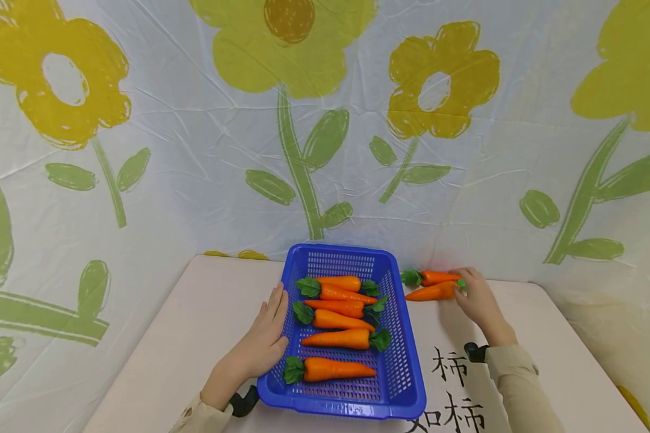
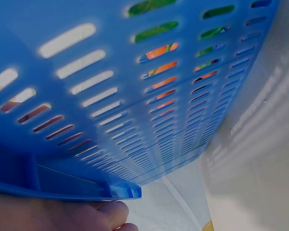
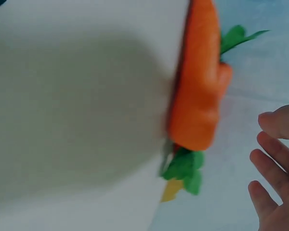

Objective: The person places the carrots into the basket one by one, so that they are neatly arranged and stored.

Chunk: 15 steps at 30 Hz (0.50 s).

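Observation:
A blue plastic basket [image 1: 341, 410] holds several orange carrots [image 1: 338, 369] with green leafy tops, lying crosswise. My left hand [image 1: 260, 340] rests along its left rim, fingers straight; in the left wrist view the fingertips [image 2: 114, 212] show just under the rim, beside the slotted wall [image 2: 19, 43]. Right of the basket, two more carrots lie side by side: a front one [image 1: 432, 292] and a rear one [image 1: 437, 277]. Over their right ends hovers my right hand [image 1: 482, 307]. The right wrist view shows its fingers spread, apart from the nearer carrot [image 3: 195, 96].
Everything stands on a pale table [image 1: 195, 319] with black written characters [image 1: 449, 367] right of the basket. A white sheet [image 1: 222, 150] printed with yellow flowers hangs behind the table's far edge. Dark wrist straps [image 1: 244, 402] show on both arms.

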Tool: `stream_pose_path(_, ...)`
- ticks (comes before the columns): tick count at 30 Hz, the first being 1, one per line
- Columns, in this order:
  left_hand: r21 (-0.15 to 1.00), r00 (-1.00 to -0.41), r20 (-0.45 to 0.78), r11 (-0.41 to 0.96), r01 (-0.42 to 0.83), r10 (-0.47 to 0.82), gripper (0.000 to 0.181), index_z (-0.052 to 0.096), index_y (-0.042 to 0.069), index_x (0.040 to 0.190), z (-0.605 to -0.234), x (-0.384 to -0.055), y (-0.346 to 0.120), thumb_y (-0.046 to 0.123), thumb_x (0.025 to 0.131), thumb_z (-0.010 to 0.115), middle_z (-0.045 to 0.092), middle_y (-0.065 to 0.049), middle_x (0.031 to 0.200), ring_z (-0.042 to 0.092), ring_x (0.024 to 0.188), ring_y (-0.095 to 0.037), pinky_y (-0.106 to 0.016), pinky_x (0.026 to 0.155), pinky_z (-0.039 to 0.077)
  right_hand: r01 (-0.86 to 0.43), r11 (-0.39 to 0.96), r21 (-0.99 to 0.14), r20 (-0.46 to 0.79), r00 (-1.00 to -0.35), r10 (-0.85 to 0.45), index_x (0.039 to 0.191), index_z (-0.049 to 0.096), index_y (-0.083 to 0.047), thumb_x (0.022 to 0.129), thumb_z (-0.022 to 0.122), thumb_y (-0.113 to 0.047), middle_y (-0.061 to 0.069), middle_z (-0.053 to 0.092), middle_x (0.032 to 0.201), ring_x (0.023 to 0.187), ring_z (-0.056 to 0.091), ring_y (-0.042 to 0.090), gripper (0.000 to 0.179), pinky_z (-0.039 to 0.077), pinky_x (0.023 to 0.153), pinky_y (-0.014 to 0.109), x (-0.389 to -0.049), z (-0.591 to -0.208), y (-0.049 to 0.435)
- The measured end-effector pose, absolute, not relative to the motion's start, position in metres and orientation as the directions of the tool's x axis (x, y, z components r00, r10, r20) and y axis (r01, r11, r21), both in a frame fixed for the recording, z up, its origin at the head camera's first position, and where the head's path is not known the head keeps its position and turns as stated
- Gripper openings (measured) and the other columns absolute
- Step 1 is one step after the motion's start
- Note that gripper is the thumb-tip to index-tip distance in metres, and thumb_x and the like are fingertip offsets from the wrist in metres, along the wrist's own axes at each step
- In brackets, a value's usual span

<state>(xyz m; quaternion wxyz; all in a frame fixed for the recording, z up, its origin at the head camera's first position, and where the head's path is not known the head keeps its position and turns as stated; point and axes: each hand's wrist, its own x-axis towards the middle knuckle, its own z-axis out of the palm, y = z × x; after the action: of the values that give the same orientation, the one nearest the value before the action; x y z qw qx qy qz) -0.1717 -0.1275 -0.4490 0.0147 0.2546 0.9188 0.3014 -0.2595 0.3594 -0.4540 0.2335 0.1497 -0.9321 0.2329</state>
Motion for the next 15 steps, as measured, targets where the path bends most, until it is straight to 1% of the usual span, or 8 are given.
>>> stream_pose_path(2,0.560,-0.869,0.124,0.689,0.459,0.479,0.077,0.002,-0.004,0.155,-0.449,-0.172,-0.128,0.007,0.094,0.046,-0.011,-0.017,0.164,-0.006,0.151,-0.032,-0.054,0.119,0.004,-0.381,0.855,-0.352,0.486,-0.855,-0.181,0.112,0.062,0.012,0.074,0.062,0.014,0.030,0.058,0.111,0.103,0.054,0.050,0.038,0.043,0.088,0.064,-0.263,-0.462,0.364)
stream_pose_path(5,0.554,-0.868,0.128,0.692,0.463,0.479,0.077,0.002,-0.005,0.155,-0.449,-0.172,-0.127,0.007,0.093,0.047,-0.011,-0.017,0.164,-0.005,0.151,-0.034,-0.055,0.119,0.004,-0.357,0.870,-0.339,0.438,-0.879,-0.190,0.112,0.062,0.013,0.076,0.063,0.014,0.032,0.056,0.113,0.103,0.054,0.051,0.036,0.044,0.088,0.065,-0.264,-0.471,0.367)
stream_pose_path(10,0.556,-0.872,0.120,0.695,0.456,0.475,0.077,0.001,-0.004,0.155,-0.449,-0.172,-0.127,0.008,0.094,0.046,-0.012,-0.015,0.164,-0.006,0.151,-0.033,-0.055,0.119,0.004,-0.294,0.900,-0.323,0.347,-0.921,-0.177,0.114,0.061,0.014,0.077,0.064,0.010,0.035,0.053,0.118,0.107,0.051,0.055,0.037,0.042,0.091,0.067,-0.264,-0.479,0.368)
stream_pose_path(12,0.556,-0.873,0.115,0.697,0.453,0.475,0.077,0.001,-0.004,0.155,-0.450,-0.172,-0.127,0.008,0.094,0.046,-0.013,-0.015,0.164,-0.007,0.151,-0.032,-0.054,0.119,0.003,-0.285,0.906,-0.313,0.329,-0.927,-0.178,0.115,0.060,0.014,0.077,0.064,0.009,0.035,0.053,0.120,0.108,0.051,0.056,0.039,0.042,0.091,0.067,-0.264,-0.480,0.368)
stream_pose_path(15,0.554,-0.873,0.113,0.699,0.452,0.475,0.077,0.000,-0.004,0.155,-0.449,-0.172,-0.127,0.008,0.093,0.045,-0.013,-0.015,0.164,-0.007,0.151,-0.032,-0.054,0.119,0.003,-0.294,0.907,-0.300,0.337,-0.923,-0.187,0.116,0.061,0.013,0.076,0.065,0.009,0.033,0.053,0.120,0.109,0.051,0.054,0.041,0.043,0.092,0.066,-0.266,-0.480,0.369)
